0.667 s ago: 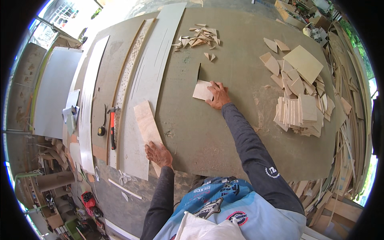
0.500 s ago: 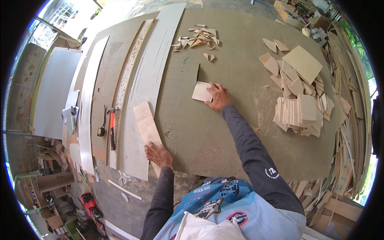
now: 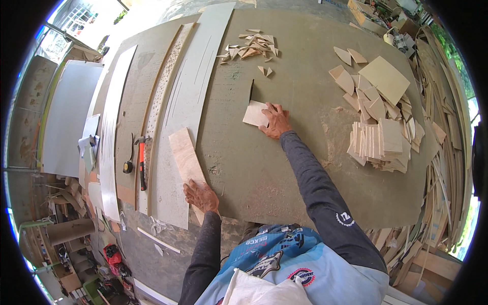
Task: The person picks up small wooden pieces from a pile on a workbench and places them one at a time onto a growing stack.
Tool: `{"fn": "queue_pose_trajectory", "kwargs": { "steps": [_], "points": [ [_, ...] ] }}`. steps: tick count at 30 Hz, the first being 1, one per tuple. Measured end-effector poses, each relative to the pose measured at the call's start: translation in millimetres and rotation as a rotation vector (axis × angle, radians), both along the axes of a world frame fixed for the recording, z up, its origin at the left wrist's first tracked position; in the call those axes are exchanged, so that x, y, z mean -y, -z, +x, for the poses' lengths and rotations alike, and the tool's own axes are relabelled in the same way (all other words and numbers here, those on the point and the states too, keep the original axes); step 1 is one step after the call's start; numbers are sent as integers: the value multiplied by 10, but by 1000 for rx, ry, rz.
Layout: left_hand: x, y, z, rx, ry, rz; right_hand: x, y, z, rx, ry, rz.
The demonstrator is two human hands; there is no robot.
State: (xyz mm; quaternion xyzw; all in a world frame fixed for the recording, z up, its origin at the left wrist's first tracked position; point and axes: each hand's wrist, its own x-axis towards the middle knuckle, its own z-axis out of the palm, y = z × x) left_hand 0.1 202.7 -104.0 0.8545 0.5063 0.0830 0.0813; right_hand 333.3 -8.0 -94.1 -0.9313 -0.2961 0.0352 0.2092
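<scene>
Two hands rested on pale wood over a wide brownish-green worktable (image 3: pixel 305 195). The right hand (image 3: pixel 277 122) lay over a small, pale, four-sided wooden piece (image 3: pixel 254 113) near the middle of the table, its fingers bent and slightly parted on the piece's right part; whether they pinched its edge could not be told. The left edge of this piece stuck out past the fingertips, and its upper edge came close to or met the lower end of a thin, dark, upright strip (image 3: pixel 252 90).

The left hand (image 3: pixel 201 196) lay across the lower part of a long, pale wooden plank (image 3: pixel 184 152), its fingers close together; their grip underneath was hidden. That plank slanted over the right edge of a long grey-white board (image 3: pixel 190 101), partly onto the table.

A broad stretch of tabletop separated the right hand from a stack of thin, pale wooden squares (image 3: pixel 376 142) near the right edge, and another lay between the two hands. Beyond the dark strip sat a heap of small triangular wooden offcuts (image 3: pixel 254 47). A hammer with an orange-and-black handle (image 3: pixel 143 165) lay left of the plank, well apart from it.
</scene>
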Motion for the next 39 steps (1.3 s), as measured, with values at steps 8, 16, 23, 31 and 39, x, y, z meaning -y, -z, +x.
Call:
{"fn": "queue_pose_trajectory", "kwargs": {
  "steps": [8, 16, 23, 31, 39],
  "points": [
    [30, -53, 18, -5, -7, -7, -22, -8, -14, -4, 8, -15],
    [6, 3, 3, -7, -10, -5, -52, -23, -37, 26, 12, -39],
    [15, -27, 5, -7, -8, -18, -97, -34, -64, 30, 43, -67],
    [8, -13, -7, -4, -11, -28, -172, -30, -93, 5, 95, -56],
    [12, -49, 15, -14, -13, -34, -144, 35, -116, -43, 79, -13]
  ]
}}
